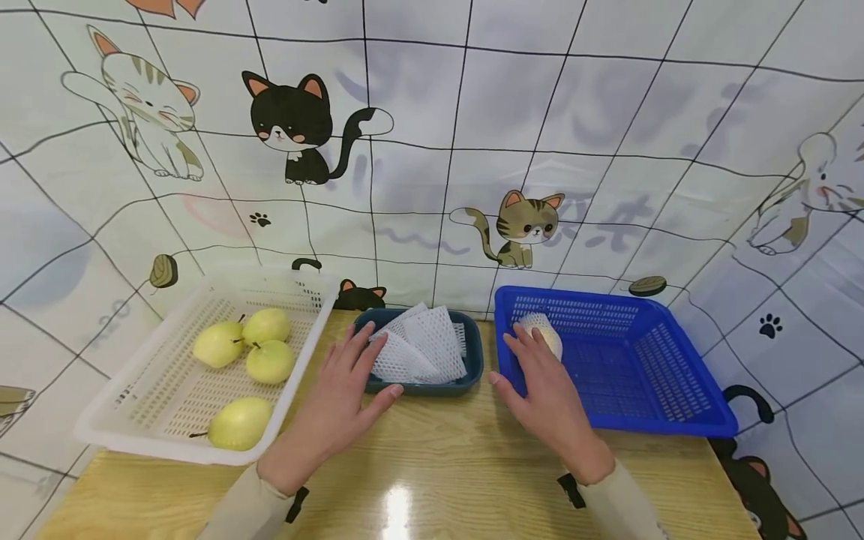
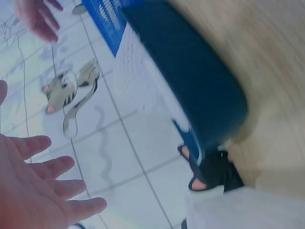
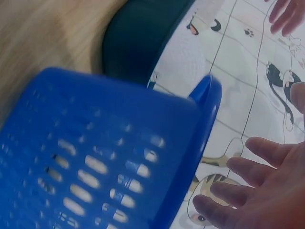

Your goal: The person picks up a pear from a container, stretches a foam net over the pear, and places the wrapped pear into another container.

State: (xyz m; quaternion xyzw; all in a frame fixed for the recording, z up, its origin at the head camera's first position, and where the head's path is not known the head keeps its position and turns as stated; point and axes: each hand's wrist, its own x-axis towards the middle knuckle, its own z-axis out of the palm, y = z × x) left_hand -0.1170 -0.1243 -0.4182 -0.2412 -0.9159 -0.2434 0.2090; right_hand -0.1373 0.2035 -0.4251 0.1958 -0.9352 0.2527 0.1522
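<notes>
In the head view my left hand [image 1: 344, 397] hovers with fingers spread between the white basket and the dark green tray [image 1: 432, 389], holding nothing. White foam net sleeves [image 1: 421, 349] lie piled in that tray. My right hand [image 1: 547, 394] is over the left side of the blue basket [image 1: 648, 375], its fingers extended. Just beyond those fingertips a pear in a white net sleeve [image 1: 543, 334] lies inside the blue basket, partly covered by the hand. Both wrist views show straight, separated fingers with nothing between them.
At the left stands a white basket [image 1: 169, 446] with several yellow-green pears [image 1: 239, 424]. All three containers stand on a wooden table [image 1: 439, 465], against a wall covering [image 1: 418, 172] printed with cartoon cats.
</notes>
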